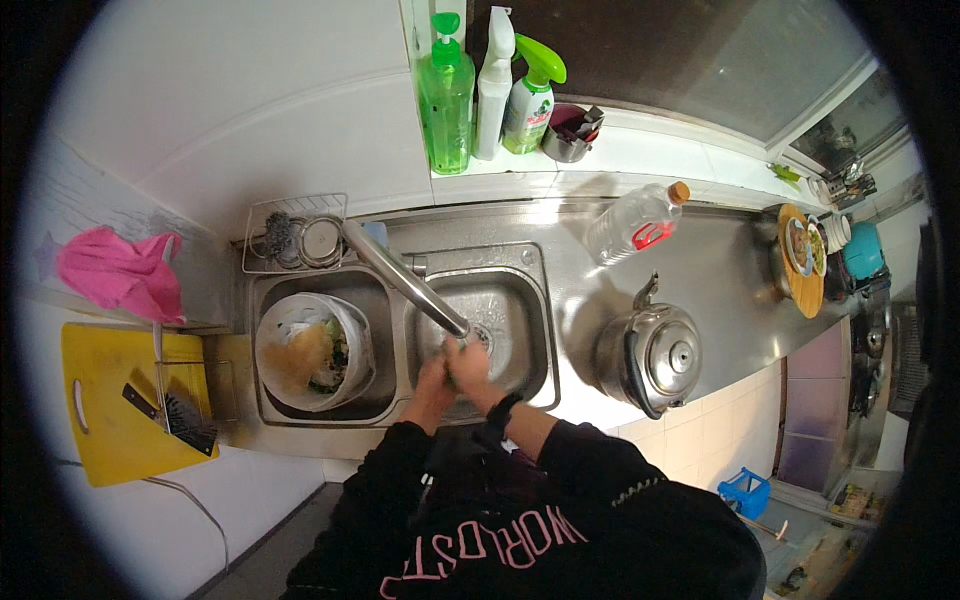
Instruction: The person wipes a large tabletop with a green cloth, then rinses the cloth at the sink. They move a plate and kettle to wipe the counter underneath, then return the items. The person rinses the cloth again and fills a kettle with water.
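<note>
My left hand point(433, 382) and my right hand point(470, 365) are close together over the near side of the right basin of a steel double sink point(517, 315). The spout of a metal faucet point(412, 285) ends just above them. Both hands' fingers are curled inward and seem to touch; whether anything lies between them is hidden. A black band is around my right wrist. In the left basin stands a white bucket point(274, 375) holding food scraps, including leafy greens.
A wire rack point(295, 201) with scourers sits behind the left basin. To the right stand a steel kettle point(660, 360) and a clear plastic bottle point(619, 229). Pump and spray bottles point(448, 112) line the ledge. A yellow cutting board point(112, 420) and black-handled cleaver point(140, 401) are at left.
</note>
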Available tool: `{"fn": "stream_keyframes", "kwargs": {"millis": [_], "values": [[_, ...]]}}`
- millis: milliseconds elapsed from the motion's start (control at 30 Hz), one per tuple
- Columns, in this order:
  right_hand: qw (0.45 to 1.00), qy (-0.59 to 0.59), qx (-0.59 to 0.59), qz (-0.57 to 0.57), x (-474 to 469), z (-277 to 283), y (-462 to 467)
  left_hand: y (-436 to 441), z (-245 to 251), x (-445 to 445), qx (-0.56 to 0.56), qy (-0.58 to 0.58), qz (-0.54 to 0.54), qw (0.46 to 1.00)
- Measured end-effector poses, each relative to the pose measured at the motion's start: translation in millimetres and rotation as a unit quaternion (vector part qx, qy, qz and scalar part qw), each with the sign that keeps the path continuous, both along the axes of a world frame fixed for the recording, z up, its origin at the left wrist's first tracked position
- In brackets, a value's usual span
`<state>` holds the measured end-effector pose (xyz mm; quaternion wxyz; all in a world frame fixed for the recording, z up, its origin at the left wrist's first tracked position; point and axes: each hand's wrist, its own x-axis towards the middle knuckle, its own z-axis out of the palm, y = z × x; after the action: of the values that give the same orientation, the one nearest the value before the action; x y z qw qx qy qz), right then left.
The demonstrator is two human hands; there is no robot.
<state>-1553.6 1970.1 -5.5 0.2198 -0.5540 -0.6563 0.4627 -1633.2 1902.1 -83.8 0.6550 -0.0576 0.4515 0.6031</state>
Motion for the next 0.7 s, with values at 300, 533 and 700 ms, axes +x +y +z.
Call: {"fn": "stream_keyframes", "kwargs": {"millis": [300,533,700], "values": [[0.988,0.122,-0.097,-0.001,33,-47,57,1,69,-17,0.158,-0.045,-0.066,0.984],[0.912,0.198,-0.356,0.055,64,-39,87,19,34,-40,-0.084,0.15,-0.02,0.985],[0.936,0.258,-0.211,-0.115,10,-25,32,24,32,-3,-0.009,-0.139,-0.047,0.989]]}}
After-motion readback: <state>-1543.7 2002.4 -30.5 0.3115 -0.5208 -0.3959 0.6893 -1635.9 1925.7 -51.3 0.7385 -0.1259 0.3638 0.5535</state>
